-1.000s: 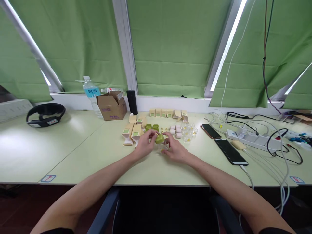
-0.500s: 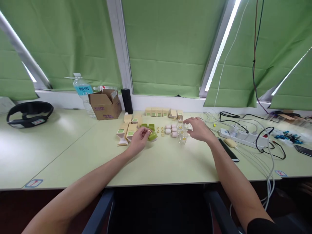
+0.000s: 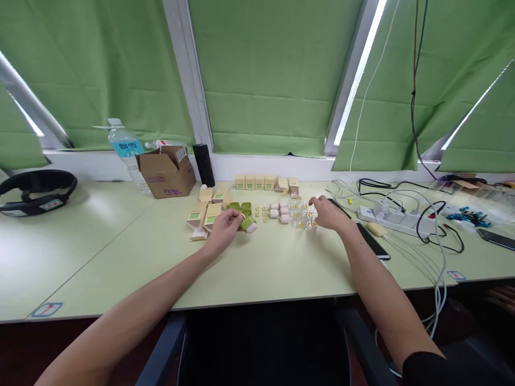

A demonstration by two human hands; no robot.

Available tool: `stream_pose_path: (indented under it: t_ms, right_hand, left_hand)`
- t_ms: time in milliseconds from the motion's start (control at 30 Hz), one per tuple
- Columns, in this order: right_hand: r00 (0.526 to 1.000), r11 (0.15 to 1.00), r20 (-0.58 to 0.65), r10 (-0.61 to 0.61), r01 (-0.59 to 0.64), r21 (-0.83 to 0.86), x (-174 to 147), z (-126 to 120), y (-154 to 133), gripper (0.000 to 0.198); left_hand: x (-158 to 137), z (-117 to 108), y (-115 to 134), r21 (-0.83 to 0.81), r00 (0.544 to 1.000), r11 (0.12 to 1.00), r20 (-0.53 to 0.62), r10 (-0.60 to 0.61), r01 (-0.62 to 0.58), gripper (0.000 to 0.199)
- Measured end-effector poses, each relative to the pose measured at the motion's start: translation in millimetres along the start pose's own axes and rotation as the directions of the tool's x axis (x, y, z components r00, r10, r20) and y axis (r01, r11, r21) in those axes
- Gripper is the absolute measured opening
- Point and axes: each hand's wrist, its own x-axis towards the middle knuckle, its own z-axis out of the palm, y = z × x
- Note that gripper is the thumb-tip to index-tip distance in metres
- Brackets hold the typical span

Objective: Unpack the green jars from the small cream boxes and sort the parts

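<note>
My left hand [image 3: 226, 228] is closed on a small green case [image 3: 247, 223] with a pale pinkish-white end, tilted above the table. A cream loop shows at its fingertips. My right hand [image 3: 328, 213] hovers at the right edge of a cluster of small clear cups [image 3: 300, 217] with yellow centres, its fingers bent and apart. Between the hands lie several pinkish-white blocks [image 3: 284, 219] and tiny yellow pieces [image 3: 264, 220]. More green cases [image 3: 245, 206] stand just beyond my left hand. Open cream cartons [image 3: 197, 217] with green labels lie to its left.
A row of cream boxes [image 3: 250, 183] stands at the back. A cardboard box [image 3: 167, 179], a water bottle [image 3: 127, 153] and a black cylinder [image 3: 204, 165] are at back left. Right of my right hand are a phone [image 3: 373, 241], a power strip [image 3: 402, 222] and tangled cables.
My right hand has shifted slightly rightward relative to the clear cups, uncovering more of them. My left hand still holds the green case, now turned so its pale end shows more. The view has shifted slightly.
</note>
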Motion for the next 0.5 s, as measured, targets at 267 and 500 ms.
stream_pose_path:
  t_ms: [267, 500]
  right_hand:
    - [0.813, 0.827, -0.448, -0.371, 0.509, 0.24, -12.3, -14.6, -90.6, 0.036]
    - [0.609, 0.648, -0.489, -0.624, 0.754, 0.111, -28.2, 42.7, -150.4, 0.04]
  left_hand:
    - [0.8, 0.8, 2.3, -0.198, 0.984, 0.963, 0.033, -0.177, 0.18, 0.037]
    - [-0.8, -0.3, 4.2, -0.289, 0.964, 0.92, 0.113, -0.24, 0.263, 0.028]
